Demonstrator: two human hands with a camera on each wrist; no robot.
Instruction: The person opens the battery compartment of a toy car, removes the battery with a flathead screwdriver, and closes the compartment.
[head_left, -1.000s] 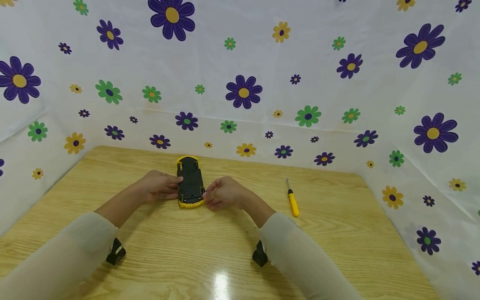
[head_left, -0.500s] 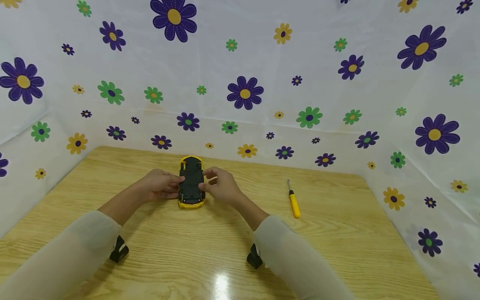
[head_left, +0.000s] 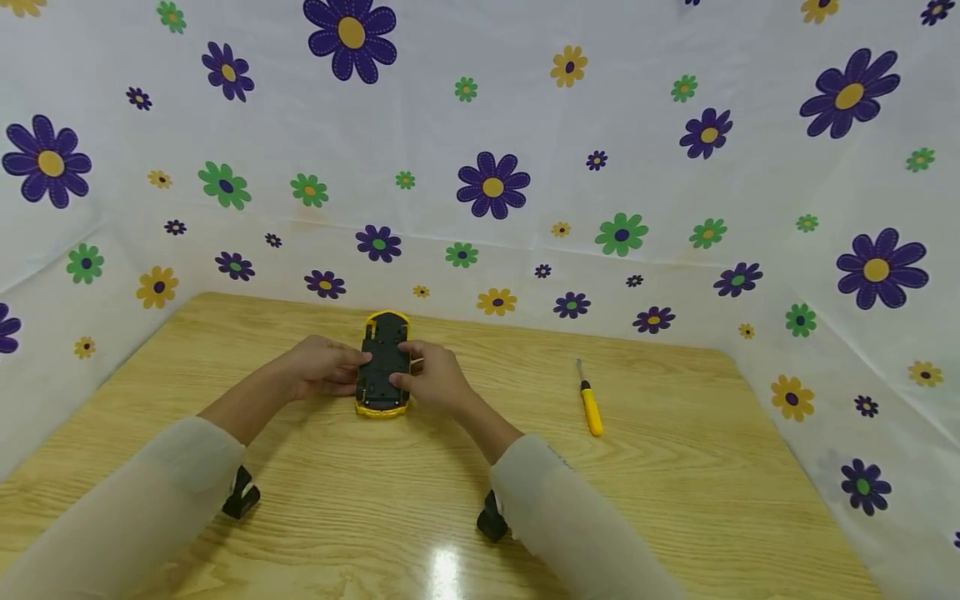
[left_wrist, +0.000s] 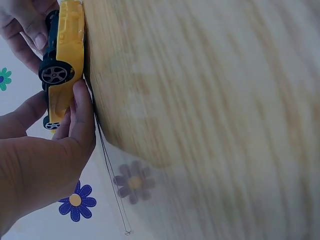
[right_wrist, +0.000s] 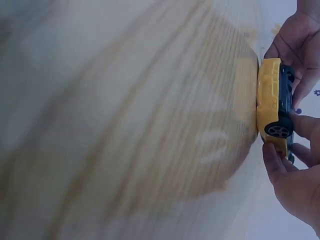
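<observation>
A yellow toy car (head_left: 386, 367) lies upside down on the wooden table, its black underside facing up. From the left, my left hand (head_left: 318, 368) grips the car's side, thumb over the edge of the underside. My right hand (head_left: 437, 379) holds the opposite side, with its thumb and a finger reaching onto the black base. In the left wrist view, the left fingers curl along the yellow body (left_wrist: 70, 45) beside a black wheel (left_wrist: 55, 73). The right wrist view shows the right hand (right_wrist: 300, 185) pinching the car near another wheel (right_wrist: 278, 130).
A screwdriver (head_left: 591, 408) with a yellow and black handle lies on the table (head_left: 675, 467) to the right. Behind the table's far edge hangs a white cloth (head_left: 420, 125) printed with flowers.
My right hand has moved from the car's near right corner up along its side, and its fingers now reach over the underside. The left hand keeps its hold.
</observation>
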